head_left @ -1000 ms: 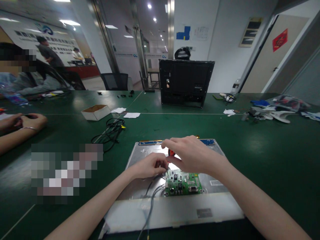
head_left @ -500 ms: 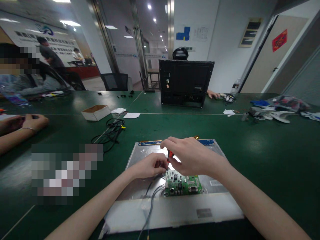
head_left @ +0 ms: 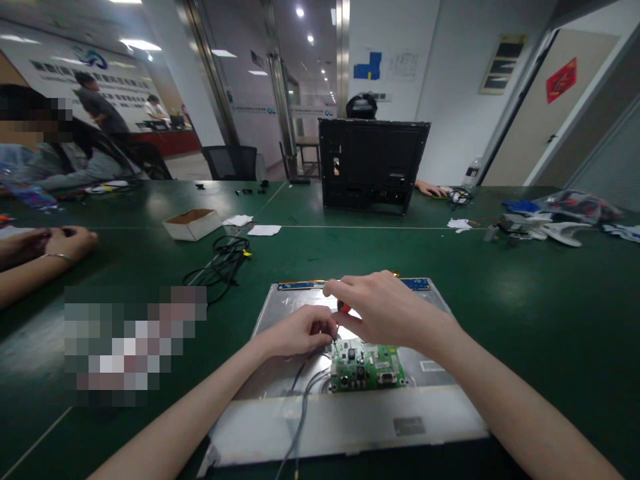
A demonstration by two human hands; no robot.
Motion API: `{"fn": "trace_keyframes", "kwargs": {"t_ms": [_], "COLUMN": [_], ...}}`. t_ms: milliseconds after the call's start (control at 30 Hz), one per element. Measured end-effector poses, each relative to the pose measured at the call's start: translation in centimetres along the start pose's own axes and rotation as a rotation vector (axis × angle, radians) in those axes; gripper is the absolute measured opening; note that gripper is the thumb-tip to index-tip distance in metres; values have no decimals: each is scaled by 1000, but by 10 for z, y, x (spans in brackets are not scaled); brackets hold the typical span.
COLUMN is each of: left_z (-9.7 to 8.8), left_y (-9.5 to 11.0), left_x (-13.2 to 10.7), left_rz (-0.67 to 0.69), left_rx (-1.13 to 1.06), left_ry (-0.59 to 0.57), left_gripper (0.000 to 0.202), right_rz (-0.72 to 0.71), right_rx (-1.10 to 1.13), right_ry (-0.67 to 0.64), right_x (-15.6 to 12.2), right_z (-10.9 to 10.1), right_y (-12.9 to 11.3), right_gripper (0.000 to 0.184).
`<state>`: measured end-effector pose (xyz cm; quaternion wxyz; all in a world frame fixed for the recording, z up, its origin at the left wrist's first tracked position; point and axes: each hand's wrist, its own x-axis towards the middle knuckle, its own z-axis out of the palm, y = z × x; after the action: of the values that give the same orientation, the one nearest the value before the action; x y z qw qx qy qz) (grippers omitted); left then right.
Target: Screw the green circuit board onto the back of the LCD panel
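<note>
The green circuit board (head_left: 369,367) lies on the metal back of a display panel (head_left: 360,423). At its upper left corner, the right hand (head_left: 377,303) holds a red-handled screwdriver (head_left: 343,307) with the fingers. The left hand (head_left: 305,330) is curled just beside the shaft; whether its fingers close on something, I cannot tell. Farther left, black cables (head_left: 223,263) lie on the table (head_left: 540,313).
</note>
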<state>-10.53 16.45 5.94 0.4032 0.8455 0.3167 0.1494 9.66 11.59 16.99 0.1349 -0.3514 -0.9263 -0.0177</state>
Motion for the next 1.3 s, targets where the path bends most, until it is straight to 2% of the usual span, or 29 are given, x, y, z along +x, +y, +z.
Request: {"fn": "trace_keyframes", "kwargs": {"t_ms": [200, 367, 567, 733, 867, 1133, 1300], "left_z": [0, 0, -1, 0, 0, -1, -1], "left_y": [-1, -1, -1, 0, -1, 0, 1], "left_x": [0, 0, 1, 0, 0, 1, 0], "left_rz": [-5, 43, 22, 4, -4, 27, 42], "left_rx": [22, 26, 7, 2, 15, 73, 77], "left_ry": [2, 3, 1, -2, 9, 5, 15], "left_gripper": [6, 2, 5, 10, 9, 3, 4], "right_rz": [0, -29, -9, 9, 16, -57, -79], "right_rx": [54, 71, 57, 14, 8, 101, 110], "right_ry": [-29, -59, -54, -8, 5, -42, -38], "right_x": [0, -2, -1, 0, 0, -2, -1], "right_z": [-2, -3, -3, -1, -1, -6, -4], "right_y": [-2, -2, -2, -2, -2, -2, -2], "right_gripper": [22, 30, 27, 16, 18, 19, 13]}}
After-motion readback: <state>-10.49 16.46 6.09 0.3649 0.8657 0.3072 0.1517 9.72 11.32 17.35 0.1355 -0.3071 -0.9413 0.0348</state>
